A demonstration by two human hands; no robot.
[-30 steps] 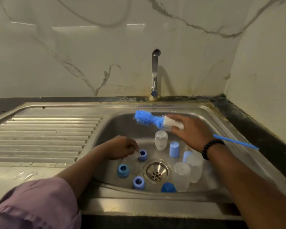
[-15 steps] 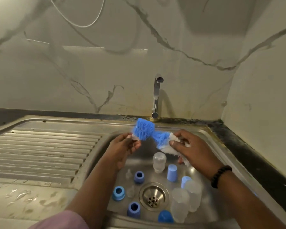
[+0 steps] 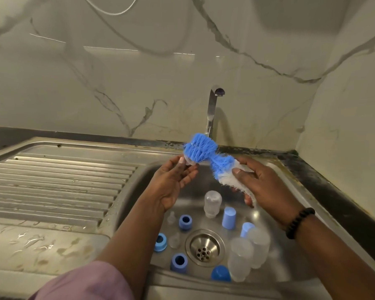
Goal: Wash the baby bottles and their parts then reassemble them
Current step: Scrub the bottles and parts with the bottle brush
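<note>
The left hand [image 3: 173, 180] pinches a tiny, soft, slippery teat [image 3: 187, 162] – the right hand [image 3: 266, 187] grips the brush [image 3: 204, 154].

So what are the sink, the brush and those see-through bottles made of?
Sink: looks like stainless steel, a brushed grey sheen with dull reflections. Brush: probably synthetic bristles, blue with white near the right hand, fuzzy and frayed at the edges. Bottles: seemingly frosted translucent plastic, since the basin shows through them only dimly.
</note>
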